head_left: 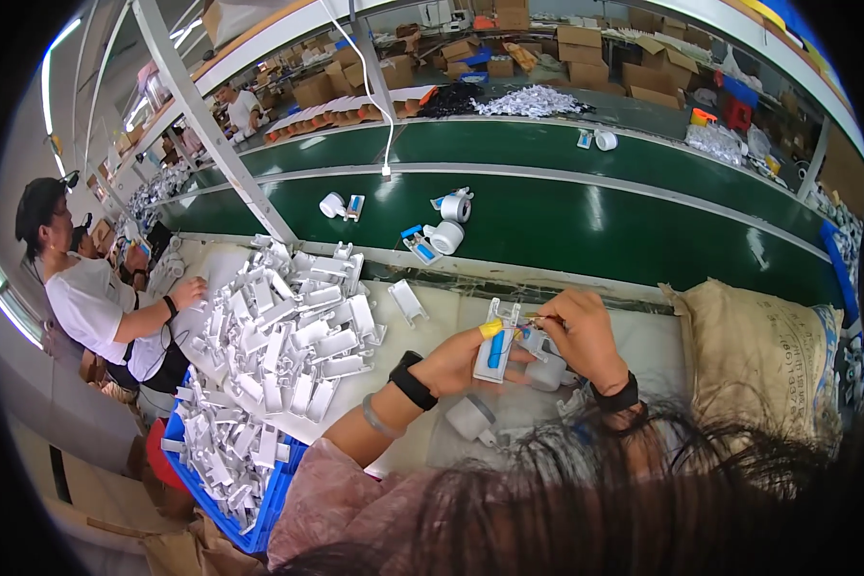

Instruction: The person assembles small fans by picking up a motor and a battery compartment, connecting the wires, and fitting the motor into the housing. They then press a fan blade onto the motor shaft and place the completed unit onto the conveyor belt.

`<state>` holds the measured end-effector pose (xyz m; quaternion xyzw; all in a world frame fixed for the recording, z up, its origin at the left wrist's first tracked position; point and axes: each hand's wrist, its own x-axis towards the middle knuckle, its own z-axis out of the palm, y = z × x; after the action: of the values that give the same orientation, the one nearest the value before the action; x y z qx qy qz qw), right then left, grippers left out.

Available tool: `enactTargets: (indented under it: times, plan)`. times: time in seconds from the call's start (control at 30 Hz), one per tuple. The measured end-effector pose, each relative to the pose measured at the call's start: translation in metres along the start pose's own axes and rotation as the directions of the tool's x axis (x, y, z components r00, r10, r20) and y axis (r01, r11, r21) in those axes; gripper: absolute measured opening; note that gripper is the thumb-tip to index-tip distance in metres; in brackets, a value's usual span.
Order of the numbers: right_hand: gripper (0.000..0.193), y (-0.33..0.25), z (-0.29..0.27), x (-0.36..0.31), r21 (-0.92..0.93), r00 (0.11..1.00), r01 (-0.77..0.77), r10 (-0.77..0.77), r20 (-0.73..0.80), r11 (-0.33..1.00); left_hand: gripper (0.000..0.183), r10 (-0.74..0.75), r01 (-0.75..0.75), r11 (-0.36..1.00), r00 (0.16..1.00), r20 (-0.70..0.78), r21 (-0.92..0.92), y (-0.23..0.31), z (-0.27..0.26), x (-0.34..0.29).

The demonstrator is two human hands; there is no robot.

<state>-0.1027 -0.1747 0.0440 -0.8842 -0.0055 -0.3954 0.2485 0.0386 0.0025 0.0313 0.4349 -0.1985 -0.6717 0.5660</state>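
My left hand (pixel 456 360), yellow tape round a fingertip, grips a white plastic housing (pixel 484 369) tilted up over the table. A blue cylindrical battery (pixel 496 349) lies inside it, with thin wires at its upper end. My right hand (pixel 586 331) is closed in a pinch beside those wires; a thin, slim thing shows at its fingertips, too small to name. Just below the hands is a white round part (pixel 547 372); whether the wires join it to the housing I cannot tell. Another white round part (pixel 470 420) lies on the table nearer me.
A heap of white housings (pixel 298 326) covers the table's left, above a blue crate (pixel 276 504) full of more. Beyond runs a green conveyor belt (pixel 547 216) carrying several battery assemblies (pixel 446 236). A woven sack (pixel 754 365) stands right. A co-worker (pixel 106 298) works at left.
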Motion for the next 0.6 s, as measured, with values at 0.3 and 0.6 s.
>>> enactTargets:
  times: [0.3, 0.6]
  plan:
    - [0.014, -0.007, 0.004, 0.001, 0.006, 1.000, 0.023, -0.023, 0.020, 1.000, 0.032, 0.284, -0.270, 0.958, 0.933, -0.221, 0.092, -0.023, -0.003, -0.002]
    - [0.014, -0.008, 0.001, 0.002, 0.089, 0.999, -0.036, 0.032, 0.043, 0.995, 0.034, 0.531, -0.043, -0.797, 0.423, 0.734, 0.602, 0.006, 0.000, -0.014]
